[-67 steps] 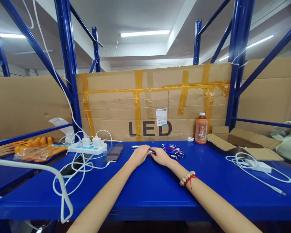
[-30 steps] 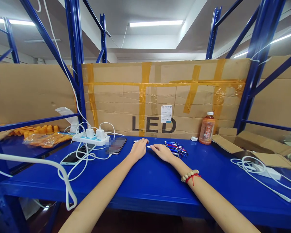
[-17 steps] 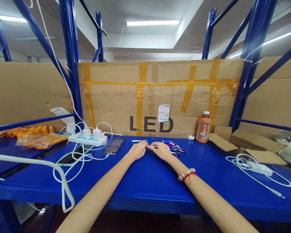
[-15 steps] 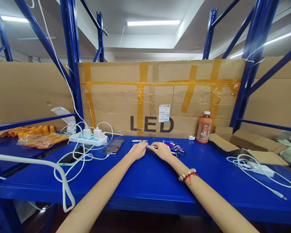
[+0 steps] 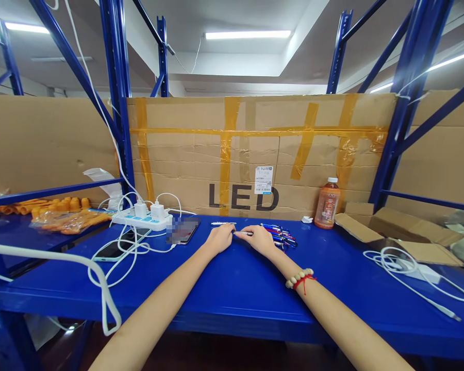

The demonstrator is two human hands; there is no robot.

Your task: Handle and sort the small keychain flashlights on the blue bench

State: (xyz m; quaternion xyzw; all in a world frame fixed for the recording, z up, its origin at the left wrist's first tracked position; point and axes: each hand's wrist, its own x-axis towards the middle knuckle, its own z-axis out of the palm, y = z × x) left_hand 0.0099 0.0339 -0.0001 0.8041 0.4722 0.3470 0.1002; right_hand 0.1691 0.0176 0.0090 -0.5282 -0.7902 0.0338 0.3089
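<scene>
My right hand (image 5: 258, 239) is closed in a pinch on a slim pen (image 5: 246, 233), which points left and shows a light barrel. Facing it across a small gap, my left hand (image 5: 219, 239) has its fingers pressed together; whatever lies in them is hidden or too small to name. Just behind the left hand, a single white-and-silver pen (image 5: 223, 223) lies flat on the blue table (image 5: 239, 293). Right of my right hand is a loose heap of pens (image 5: 281, 235) in blue, red and dark colours, partly covered by that hand.
A white power strip (image 5: 143, 220) with chargers and tangled cables stands left, beside two phones. An orange drink bottle (image 5: 327, 203), an open cardboard box (image 5: 400, 229) and a coiled white cable (image 5: 406, 265) are right. A cardboard wall (image 5: 178, 159) closes off the back.
Both hands stay almost where they were. The pen in my right hand looks lighter along its barrel than before. My view has shifted slightly.
</scene>
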